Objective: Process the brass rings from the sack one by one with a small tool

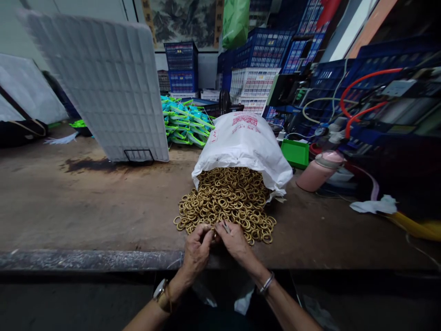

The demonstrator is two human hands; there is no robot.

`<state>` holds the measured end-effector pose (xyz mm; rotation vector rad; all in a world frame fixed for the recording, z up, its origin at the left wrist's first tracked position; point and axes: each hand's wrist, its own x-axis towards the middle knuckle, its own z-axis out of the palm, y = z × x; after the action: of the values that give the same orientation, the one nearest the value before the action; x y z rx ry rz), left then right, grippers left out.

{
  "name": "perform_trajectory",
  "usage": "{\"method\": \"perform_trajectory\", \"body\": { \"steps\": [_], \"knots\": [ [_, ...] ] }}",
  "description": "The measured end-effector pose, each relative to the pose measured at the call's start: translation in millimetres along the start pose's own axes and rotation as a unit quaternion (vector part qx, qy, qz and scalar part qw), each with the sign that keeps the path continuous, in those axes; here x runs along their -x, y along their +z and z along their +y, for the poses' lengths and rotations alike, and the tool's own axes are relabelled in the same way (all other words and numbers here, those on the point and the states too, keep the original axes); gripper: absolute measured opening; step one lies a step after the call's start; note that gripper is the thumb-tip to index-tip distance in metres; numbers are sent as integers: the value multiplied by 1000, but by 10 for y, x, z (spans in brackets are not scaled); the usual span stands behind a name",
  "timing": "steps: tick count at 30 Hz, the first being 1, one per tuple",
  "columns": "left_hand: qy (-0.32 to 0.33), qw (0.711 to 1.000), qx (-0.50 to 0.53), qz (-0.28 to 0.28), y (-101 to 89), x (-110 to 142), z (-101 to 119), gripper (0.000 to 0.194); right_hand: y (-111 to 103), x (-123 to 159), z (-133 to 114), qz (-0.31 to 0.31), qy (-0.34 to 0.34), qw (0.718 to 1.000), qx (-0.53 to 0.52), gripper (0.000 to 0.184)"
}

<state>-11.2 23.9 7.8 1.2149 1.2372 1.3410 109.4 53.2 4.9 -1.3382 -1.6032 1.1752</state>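
Observation:
A heap of brass-coloured rings (225, 202) spills from a white sack (243, 147) lying on its side on the brown workbench (86, 207). My left hand (197, 250) and my right hand (234, 241) meet at the near edge of the heap, fingers pinched together. The left fingers close on a ring. The right fingers pinch a small thin metal piece whose tip sticks up. A watch sits on my left wrist, bangles on my right.
A white gridded panel (103, 78) leans upright at the back left. Behind the sack lie bundles of blue-green items (184, 122). A green box (295, 153), a pink bottle (320, 171) and machinery with red hoses (365, 105) stand right. Blue crates (181, 66) are stacked behind.

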Motion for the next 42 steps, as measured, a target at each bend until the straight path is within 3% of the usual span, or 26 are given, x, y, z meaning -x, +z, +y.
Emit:
{"method": "perform_trajectory", "body": {
  "steps": [3, 9, 13, 17, 21, 28, 37, 42],
  "knots": [
    [1, 1000, -7, -1, -18, 26, 17, 15, 14, -16, 3, 4, 14, 1000, 3, 33],
    [-144, 987, 60, -43, -62, 54, 30, 28, 14, -10, -55, 14, -14, 999, 40, 29],
    [-168, 973, 137, -74, -97, 75, 50, 31, 14, 5, -133, 6, -25, 997, 78, 26],
    [-190, 961, 187, -70, -103, 93, 59, 34, 2, 7, -157, 13, -41, 994, 100, 28],
    [-189, 960, 201, -49, -87, 83, 86, 35, -16, 44, -130, 35, -60, 980, 187, 21],
    [-173, 968, 178, -41, -76, 72, 79, 35, 20, 146, -205, -30, -68, 932, 354, 15],
    [-146, 974, 173, -24, -78, 87, 64, 33, 86, 119, -232, -24, -21, 905, 424, 12],
    [-113, 974, 186, -55, -105, 116, 127, 24, 8, 39, -249, 4, -9, 899, 437, 18]
  ]
}}
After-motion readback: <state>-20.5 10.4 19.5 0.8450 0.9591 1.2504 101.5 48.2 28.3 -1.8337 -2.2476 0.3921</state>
